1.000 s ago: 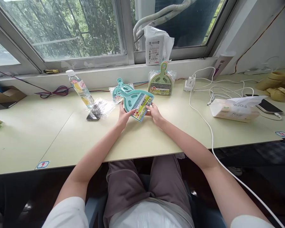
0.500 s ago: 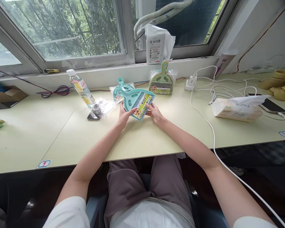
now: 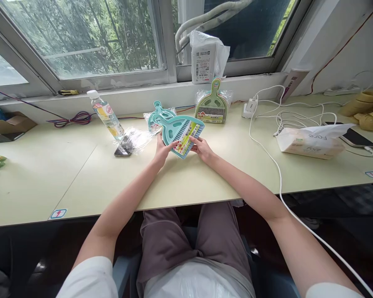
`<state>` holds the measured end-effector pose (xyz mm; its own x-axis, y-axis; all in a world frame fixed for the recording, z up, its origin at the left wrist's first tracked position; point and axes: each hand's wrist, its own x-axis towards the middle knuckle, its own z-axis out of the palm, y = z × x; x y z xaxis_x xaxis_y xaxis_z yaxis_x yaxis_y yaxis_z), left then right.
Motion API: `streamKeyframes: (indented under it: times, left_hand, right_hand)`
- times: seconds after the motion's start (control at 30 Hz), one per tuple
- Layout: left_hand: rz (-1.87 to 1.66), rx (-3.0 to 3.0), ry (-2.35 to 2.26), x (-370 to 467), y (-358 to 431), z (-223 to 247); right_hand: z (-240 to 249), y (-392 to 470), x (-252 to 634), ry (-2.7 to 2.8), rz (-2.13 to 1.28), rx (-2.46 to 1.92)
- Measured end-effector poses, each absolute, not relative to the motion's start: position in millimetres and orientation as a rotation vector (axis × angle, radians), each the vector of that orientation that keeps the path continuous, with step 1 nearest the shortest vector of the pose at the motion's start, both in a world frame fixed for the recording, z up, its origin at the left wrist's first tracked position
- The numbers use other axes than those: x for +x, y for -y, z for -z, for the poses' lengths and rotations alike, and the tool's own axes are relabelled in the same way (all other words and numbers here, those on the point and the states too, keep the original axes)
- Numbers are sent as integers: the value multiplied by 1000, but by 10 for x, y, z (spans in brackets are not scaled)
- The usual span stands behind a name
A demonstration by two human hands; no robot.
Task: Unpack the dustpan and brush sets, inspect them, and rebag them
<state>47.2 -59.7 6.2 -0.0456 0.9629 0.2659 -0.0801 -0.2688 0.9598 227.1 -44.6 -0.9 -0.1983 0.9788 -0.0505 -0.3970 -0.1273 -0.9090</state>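
Note:
A teal dustpan-and-brush set [image 3: 174, 129] with a yellow label is held above the table, its handle pointing to the upper left. My left hand [image 3: 164, 150] grips its lower left edge, thumb over the front. On the right side, my right hand [image 3: 202, 149] pinches the edge near the label and bristles. Behind it, another teal set [image 3: 158, 108] lies in clear wrap near the wall. A green set [image 3: 211, 105] in clear plastic leans upright against the wall.
A bottle [image 3: 107, 116], crumpled clear wrap [image 3: 139, 140] and a dark phone [image 3: 122, 152] are on the left of the table [image 3: 112, 182]. To the right are a charger [image 3: 249, 108], a white cable [image 3: 267, 154] and a tissue pack [image 3: 311, 142].
The held teal set has shifted very slightly to the right. Both hands keep their hold, and the other objects stay in place.

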Motion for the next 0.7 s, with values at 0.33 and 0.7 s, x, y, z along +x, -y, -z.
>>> streamKeyframes:
  times: [0.33,0.7]
  left_hand:
    - [-1455,1330,-1011,451,566,-33]
    - [-1460,1327,-1012,439,545,-18]
  right_hand:
    - [-10,438,2262,947,-1606,-895]
    - [-2,429,2276,968,-1614,-897]
